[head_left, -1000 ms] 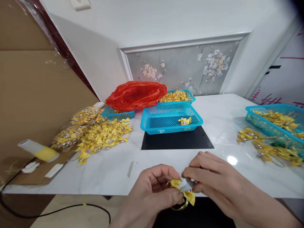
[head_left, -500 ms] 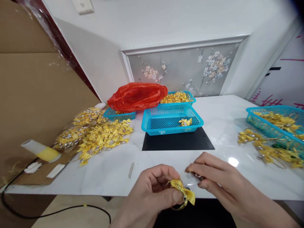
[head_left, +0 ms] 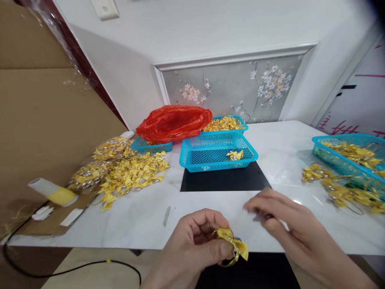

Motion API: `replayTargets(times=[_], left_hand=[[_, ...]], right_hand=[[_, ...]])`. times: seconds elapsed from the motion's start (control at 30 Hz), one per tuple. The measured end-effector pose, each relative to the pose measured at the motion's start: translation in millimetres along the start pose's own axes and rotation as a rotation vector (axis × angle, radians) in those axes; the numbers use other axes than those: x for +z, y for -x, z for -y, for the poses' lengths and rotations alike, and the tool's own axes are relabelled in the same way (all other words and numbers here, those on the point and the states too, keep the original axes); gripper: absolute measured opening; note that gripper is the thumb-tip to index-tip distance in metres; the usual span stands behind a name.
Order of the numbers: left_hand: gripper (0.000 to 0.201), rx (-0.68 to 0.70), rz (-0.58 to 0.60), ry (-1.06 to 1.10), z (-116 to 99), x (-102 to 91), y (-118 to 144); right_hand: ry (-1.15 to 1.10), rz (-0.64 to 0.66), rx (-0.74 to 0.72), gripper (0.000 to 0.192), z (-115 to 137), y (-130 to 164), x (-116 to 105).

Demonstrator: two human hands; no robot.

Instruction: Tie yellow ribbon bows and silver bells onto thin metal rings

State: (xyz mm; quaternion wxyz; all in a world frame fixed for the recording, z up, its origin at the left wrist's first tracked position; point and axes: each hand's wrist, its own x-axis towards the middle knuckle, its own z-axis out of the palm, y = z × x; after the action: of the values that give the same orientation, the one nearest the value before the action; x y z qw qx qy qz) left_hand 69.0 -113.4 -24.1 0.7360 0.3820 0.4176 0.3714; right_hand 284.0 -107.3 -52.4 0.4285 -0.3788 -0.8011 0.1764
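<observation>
At the near table edge my left hand [head_left: 192, 245] pinches a small yellow ribbon bow on a gold ring [head_left: 233, 249] between thumb and forefinger. My right hand [head_left: 279, 222] is to the right of it and apart from the bow, blurred, with fingers pinched around something small and pale that I cannot make out. A blue mesh basket [head_left: 218, 151] stands beyond the hands with one yellow bow [head_left: 235, 154] inside it, on a black mat [head_left: 224, 179].
A heap of yellow bows [head_left: 120, 170] lies at the left. A red plastic bag [head_left: 174, 120] covers another blue basket at the back. A further blue basket [head_left: 350, 154] with gold pieces sits at the right. A white-and-yellow tube [head_left: 51, 192] lies at the far left.
My right hand has let go of the bow and moved to the right and slightly up, away from my left hand. The left hand has kept the bow in place.
</observation>
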Motion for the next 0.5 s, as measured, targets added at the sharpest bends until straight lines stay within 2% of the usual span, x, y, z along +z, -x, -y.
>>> replayTargets(times=[0.1,0.17,0.27,0.33,0.4,0.5], left_hand=[[0.021,0.047,-0.06,-0.083,0,-1.5,1],[0.017,0.125,-0.118,-0.152,0,-1.6,1],[0.018,0.257,-0.187,-0.182,3,0.1,2],[0.022,0.318,-0.195,-0.183,5,2.0,3],[0.023,0.343,-0.191,-0.197,6,3.9,3],[0.022,0.351,-0.228,-0.229,6,6.4,1]], right_hand=[[0.25,-0.16,0.155,0.028,-30,10,-7],[0.523,-0.184,0.252,0.035,-61,21,-9],[0.664,-0.173,0.336,0.04,-107,39,-7],[0.715,-0.167,0.34,0.04,-125,46,-5],[0.74,-0.167,0.322,0.038,-127,48,-3],[0.704,-0.183,0.252,0.033,-97,41,4]])
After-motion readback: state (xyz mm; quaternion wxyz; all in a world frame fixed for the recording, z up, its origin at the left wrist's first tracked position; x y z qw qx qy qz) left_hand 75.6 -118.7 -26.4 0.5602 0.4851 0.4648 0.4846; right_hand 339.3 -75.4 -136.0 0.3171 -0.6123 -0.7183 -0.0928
